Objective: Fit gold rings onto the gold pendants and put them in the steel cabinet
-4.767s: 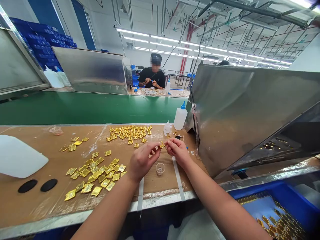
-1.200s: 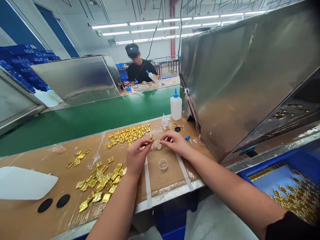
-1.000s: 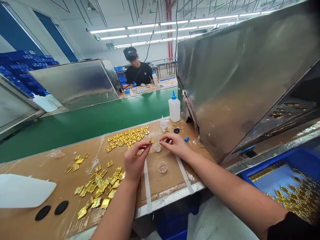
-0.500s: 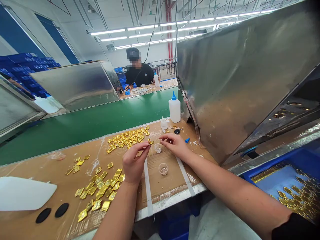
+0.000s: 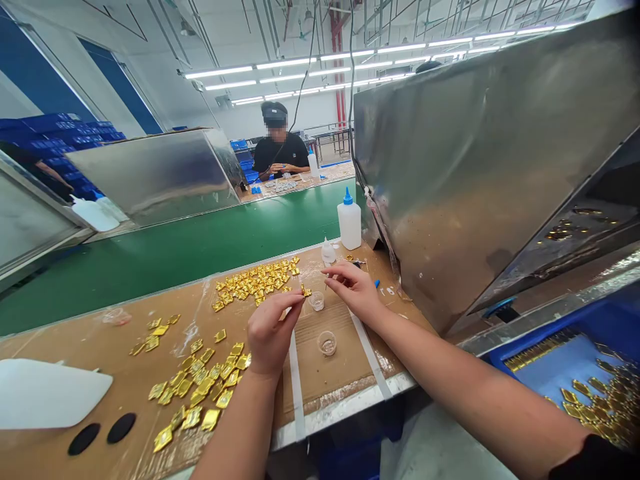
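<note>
Between the thumb and fingers of my left hand (image 5: pixel 273 327) is a small gold metal piece (image 5: pixel 306 291), held above the cardboard-covered bench. My right hand (image 5: pixel 353 287) is pinched on a thin stick (image 5: pixel 326 284), mostly hidden by the fingers, close to a small clear cup (image 5: pixel 317 301). Nearer to me stands a second clear cup (image 5: pixel 327 343). Many similar gold pieces lie in a far heap (image 5: pixel 257 280) beyond my left hand and in a nearer scattered group (image 5: pixel 205 380) to its left.
A white bottle with blue cap (image 5: pixel 349 223) and a small squeeze bottle (image 5: pixel 328 251) stand at the back. A large metal panel (image 5: pixel 480 167) rises at right, above a blue bin (image 5: pixel 530 400) of gold parts. Across the green belt (image 5: pixel 200 247) sits a co-worker (image 5: pixel 283 153).
My left hand and the gold piece have shifted slightly right. My right hand has moved a little, the stick now more upright and away from the cup. The co-worker's hands have come together.
</note>
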Motion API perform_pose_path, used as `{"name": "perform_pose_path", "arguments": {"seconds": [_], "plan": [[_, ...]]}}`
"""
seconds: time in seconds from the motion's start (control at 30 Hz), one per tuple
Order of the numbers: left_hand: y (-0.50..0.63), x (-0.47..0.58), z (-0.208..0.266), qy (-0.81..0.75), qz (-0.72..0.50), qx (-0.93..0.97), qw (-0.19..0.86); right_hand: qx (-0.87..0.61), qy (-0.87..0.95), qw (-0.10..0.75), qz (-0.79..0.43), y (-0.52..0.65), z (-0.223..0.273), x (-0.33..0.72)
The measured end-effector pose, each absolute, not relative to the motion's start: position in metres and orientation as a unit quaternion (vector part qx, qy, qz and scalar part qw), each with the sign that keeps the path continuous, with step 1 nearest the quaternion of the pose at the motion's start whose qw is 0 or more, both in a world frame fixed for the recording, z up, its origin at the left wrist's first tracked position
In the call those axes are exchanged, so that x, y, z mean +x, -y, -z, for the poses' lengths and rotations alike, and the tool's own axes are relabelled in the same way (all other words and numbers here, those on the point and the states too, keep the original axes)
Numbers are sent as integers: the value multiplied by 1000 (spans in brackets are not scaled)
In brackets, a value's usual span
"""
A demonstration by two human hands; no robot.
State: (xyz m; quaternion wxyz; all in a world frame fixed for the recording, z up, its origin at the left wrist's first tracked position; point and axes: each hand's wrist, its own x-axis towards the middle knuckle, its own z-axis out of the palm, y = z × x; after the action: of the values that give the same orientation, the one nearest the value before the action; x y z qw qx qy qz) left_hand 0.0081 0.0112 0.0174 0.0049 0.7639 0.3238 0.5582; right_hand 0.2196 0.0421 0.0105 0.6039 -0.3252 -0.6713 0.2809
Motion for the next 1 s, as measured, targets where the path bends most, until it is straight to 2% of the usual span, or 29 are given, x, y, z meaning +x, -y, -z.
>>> {"name": "perform_pose_path", "arguments": {"seconds": [0.13,0.3,0.57,1.0], "plan": [[-8,9,-20,-284,-544,790,-8,-284,724,601,-185,-40,-13,225],[-6,6,-24,-276,-531,801,13,-251,796,548,-61,-36,-18,236],[-7,3,-26,-267,-506,820,19,-246,852,458,56,-30,-27,244],[-10,6,-25,-269,-485,832,12,-248,874,406,102,-32,-23,242]]}}
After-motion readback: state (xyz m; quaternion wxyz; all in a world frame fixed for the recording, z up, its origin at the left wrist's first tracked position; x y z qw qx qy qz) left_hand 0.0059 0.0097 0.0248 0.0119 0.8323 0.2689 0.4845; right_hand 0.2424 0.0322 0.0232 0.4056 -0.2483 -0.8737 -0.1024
